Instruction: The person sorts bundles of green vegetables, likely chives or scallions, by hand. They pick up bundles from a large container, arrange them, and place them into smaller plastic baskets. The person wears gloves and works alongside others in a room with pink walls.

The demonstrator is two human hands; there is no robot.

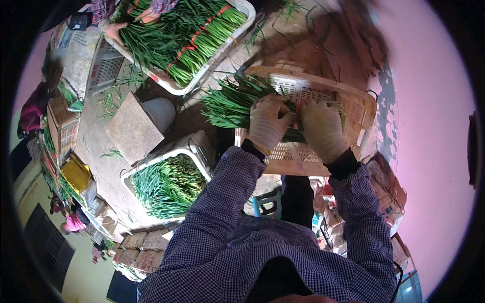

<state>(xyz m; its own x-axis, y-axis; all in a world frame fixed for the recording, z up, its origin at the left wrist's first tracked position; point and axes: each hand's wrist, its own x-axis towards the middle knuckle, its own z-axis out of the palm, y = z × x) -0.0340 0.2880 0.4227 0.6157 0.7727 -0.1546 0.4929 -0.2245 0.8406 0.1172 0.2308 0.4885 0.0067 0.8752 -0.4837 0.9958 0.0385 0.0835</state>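
A bunch of long green chives [230, 103] lies across an upturned tan plastic crate [362, 108] in front of me, its leafy ends pointing left. My left hand [270, 122], in a pale glove, is closed around the middle of the bunch. Close beside it, my gloved right hand [322, 126] curls over the stem end, with its fingertips partly hidden. Between the two hands shows a bit of red band [298, 109] at the bunch. How the fingers hold the band cannot be made out.
At the upper left stands a white crate [242, 43] of red-banded chive bunches, with another person's hands [115, 31] at it. A white basket [132, 183] of loose greens sits left of my arm, near a square board [134, 129]. A pink wall [429, 151] rises at right.
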